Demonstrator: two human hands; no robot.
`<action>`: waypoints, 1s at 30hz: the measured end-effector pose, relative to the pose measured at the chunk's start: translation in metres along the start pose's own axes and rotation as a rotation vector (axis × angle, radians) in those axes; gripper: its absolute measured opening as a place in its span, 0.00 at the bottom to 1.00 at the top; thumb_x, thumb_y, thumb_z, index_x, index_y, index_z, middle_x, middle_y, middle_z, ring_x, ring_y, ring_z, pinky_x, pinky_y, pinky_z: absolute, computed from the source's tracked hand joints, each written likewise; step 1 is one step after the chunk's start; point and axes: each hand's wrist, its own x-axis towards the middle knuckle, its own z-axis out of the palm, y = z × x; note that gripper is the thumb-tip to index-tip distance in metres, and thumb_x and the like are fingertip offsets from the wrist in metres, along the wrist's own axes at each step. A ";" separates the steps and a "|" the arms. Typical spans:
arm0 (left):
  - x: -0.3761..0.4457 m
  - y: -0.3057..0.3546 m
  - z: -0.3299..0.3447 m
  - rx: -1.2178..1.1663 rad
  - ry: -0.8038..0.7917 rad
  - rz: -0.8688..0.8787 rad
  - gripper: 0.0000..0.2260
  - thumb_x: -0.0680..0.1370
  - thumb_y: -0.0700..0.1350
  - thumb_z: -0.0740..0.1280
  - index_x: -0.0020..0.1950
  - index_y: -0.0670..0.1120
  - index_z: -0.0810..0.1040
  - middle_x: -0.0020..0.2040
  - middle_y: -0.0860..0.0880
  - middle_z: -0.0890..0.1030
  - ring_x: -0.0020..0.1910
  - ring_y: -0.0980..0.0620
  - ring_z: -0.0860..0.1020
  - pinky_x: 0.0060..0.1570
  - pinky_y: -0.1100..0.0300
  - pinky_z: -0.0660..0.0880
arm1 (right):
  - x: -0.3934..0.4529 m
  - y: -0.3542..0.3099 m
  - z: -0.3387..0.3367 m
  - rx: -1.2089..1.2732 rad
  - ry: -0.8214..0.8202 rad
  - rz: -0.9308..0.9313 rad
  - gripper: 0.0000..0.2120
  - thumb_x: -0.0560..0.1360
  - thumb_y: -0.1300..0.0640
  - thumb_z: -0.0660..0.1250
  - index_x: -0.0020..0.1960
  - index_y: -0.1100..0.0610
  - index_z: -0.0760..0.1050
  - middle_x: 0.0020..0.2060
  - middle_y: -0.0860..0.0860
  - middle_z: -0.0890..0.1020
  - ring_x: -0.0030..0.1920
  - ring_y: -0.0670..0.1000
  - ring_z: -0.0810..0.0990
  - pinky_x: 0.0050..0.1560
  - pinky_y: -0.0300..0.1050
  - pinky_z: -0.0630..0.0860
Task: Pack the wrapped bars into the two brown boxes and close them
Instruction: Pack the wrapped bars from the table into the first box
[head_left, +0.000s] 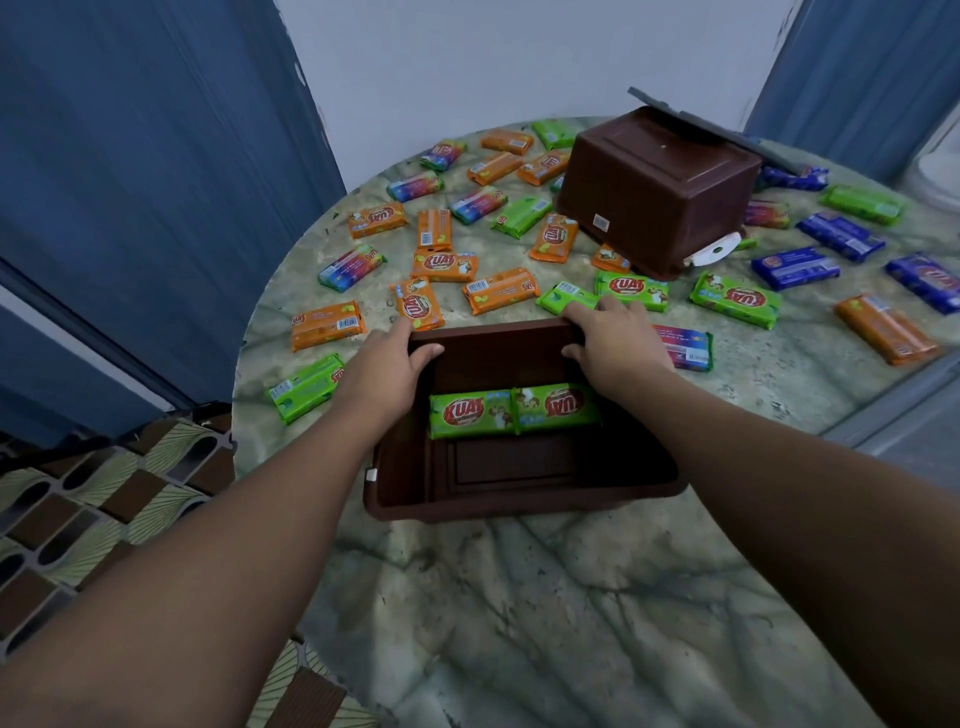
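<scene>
1. Two green bars (514, 410) lie side by side inside the near brown box (524, 499), against its far wall; the rest of its floor is bare.
2. Our left hand (384, 371) and right hand (615, 340) grip the far rim, fingers (428, 353) curled over the edge and clamped on it at each corner.
3. We judge this a steadying or squaring step: keep the pull even on both sides so the box slides flat on the tabletop (571, 597) and the bars stay in line.
4. Many loose bars (498, 291) lie scattered beyond the rim; the nearest orange bar (418, 304) almost touches our left hand, so avoid nudging it.
5. The second brown box (654, 192) sits tipped over, farther back, its lid (717, 130) behind it.
</scene>
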 end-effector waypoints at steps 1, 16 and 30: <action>0.003 0.000 0.001 0.008 -0.001 0.006 0.16 0.82 0.63 0.59 0.53 0.50 0.68 0.48 0.46 0.76 0.44 0.44 0.76 0.43 0.46 0.77 | 0.002 0.000 0.000 -0.002 0.002 0.002 0.20 0.82 0.47 0.66 0.72 0.46 0.68 0.65 0.58 0.74 0.66 0.63 0.69 0.65 0.59 0.71; 0.014 0.000 0.002 0.028 0.035 0.067 0.16 0.82 0.61 0.60 0.52 0.48 0.66 0.46 0.46 0.72 0.42 0.45 0.72 0.37 0.52 0.65 | 0.002 -0.001 0.007 -0.011 0.046 0.046 0.21 0.82 0.48 0.66 0.72 0.47 0.68 0.66 0.59 0.72 0.67 0.64 0.67 0.66 0.60 0.70; 0.050 0.093 -0.011 0.033 0.047 0.258 0.14 0.80 0.54 0.59 0.57 0.47 0.76 0.54 0.46 0.77 0.57 0.44 0.73 0.54 0.47 0.74 | 0.026 0.015 -0.012 0.753 0.103 0.335 0.17 0.81 0.45 0.54 0.54 0.55 0.76 0.54 0.55 0.80 0.57 0.58 0.76 0.57 0.52 0.71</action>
